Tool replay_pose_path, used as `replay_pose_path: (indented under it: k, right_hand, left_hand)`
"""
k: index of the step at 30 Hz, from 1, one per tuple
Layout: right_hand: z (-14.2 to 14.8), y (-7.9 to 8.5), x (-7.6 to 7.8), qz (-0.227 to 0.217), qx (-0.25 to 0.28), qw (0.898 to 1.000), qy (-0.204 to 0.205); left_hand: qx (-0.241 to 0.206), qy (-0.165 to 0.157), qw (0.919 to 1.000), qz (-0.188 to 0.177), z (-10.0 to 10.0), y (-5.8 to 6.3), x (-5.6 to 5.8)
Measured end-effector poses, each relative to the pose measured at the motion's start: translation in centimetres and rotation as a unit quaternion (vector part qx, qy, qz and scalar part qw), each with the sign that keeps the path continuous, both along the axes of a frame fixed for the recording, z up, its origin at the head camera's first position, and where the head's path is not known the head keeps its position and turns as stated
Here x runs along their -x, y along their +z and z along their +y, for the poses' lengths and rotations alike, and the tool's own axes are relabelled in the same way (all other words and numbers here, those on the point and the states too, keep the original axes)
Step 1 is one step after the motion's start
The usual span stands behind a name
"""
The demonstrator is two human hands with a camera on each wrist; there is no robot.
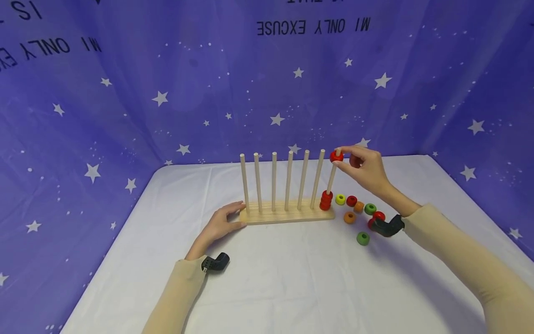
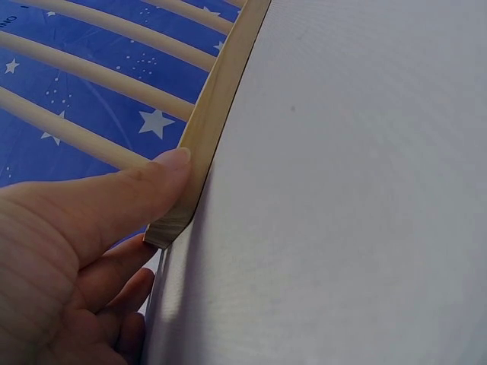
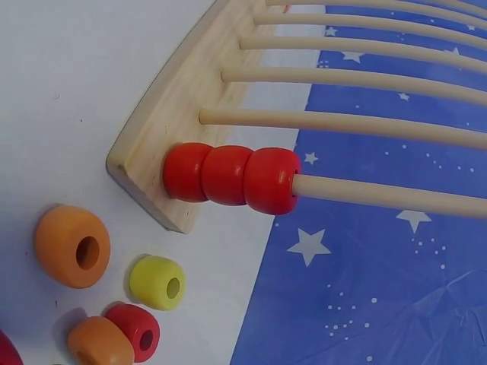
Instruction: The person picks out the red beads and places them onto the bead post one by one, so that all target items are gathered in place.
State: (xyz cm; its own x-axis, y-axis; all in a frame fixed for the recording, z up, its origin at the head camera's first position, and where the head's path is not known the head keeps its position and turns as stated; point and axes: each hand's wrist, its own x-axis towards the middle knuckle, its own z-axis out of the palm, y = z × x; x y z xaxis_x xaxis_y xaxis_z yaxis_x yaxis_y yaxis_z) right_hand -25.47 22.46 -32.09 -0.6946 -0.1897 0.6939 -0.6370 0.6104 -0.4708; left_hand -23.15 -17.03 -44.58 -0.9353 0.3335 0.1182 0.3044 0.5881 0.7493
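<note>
Red bead (image 1: 336, 157) between right fingers (image 1: 358, 150), seemingly round peg (image 1: 332, 178).

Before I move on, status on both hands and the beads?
Left hand gripping wooden base, left end. Right hand pinching red bead at top of rightmost peg. Three red beads stacked below; nothing seen blocking between.

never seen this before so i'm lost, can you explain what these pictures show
There's no machine, just a person's left hand and right hand. The wide picture comes from a head camera; the close ones come from wrist cameras. On a white surface stands a wooden rack with seven pegs. The left hand grips one end of it. The right hand pinches a red bead around the end peg near its top, above three more red beads. Loose red, orange, yellow and green beads lie nearby.
</note>
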Motion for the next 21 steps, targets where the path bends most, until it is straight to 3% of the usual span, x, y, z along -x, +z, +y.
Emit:
replay_pose_path:
  k: [10,21]
  right_hand:
    - [0.2,-0.9,-0.1,-0.023,-0.006,1.000,-0.002]
    - [0.4,-2.0,-0.1,-0.034,-0.030,0.999,0.023]
  left_hand:
    - [0.000,-0.003,1.0000,0.006,0.1,0.1,0.0]
    - [0.004,-0.001,1.0000,0.002,0.0,0.0,0.0]
